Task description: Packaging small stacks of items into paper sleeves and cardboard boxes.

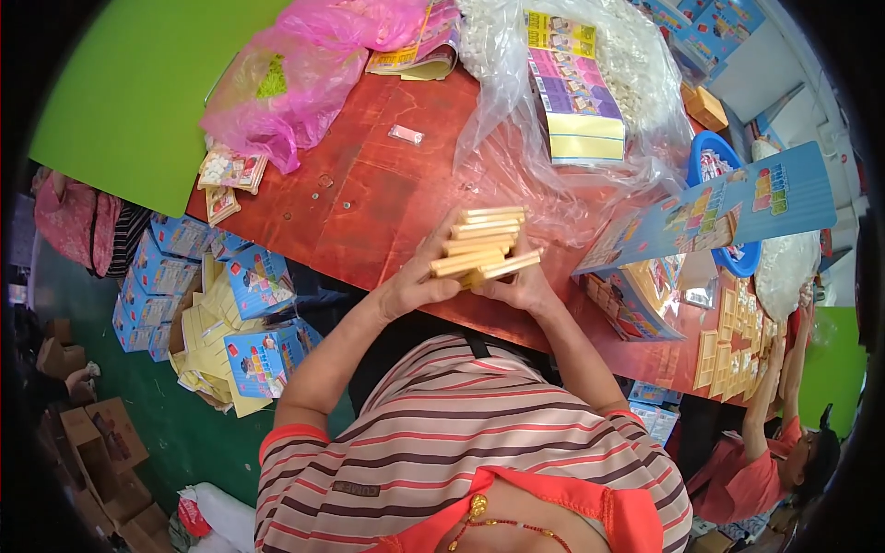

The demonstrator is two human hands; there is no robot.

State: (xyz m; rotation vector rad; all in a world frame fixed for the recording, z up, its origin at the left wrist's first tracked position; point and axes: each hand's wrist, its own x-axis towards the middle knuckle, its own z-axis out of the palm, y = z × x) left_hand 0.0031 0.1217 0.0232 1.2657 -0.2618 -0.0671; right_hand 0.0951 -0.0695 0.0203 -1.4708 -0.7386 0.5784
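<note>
A loose stack of thin, pale yellow flat trays [477, 241] is held in front of my chest, over the near edge of the red table [369, 217]. My left hand [417, 282] is closed round its left side, with the thumb at the near end. On the other side, my right hand [524, 289] grips the stack, its fingers partly hidden behind it. The trays lie unevenly, and the nearest ones are tilted. To the right of my right hand stands an open blue display box [636, 304] with its printed lid [728, 212] raised; similar pale pieces are inside.
A pink plastic bag [286, 83] and small filled trays [230, 175] lie at the far left. Clear plastic with printed sheets [576, 92] covers the far middle. A blue basket [705, 152] stands right, near more yellow trays [733, 341] and a co-worker [756, 461]. Blue boxes [263, 359] sit lower left.
</note>
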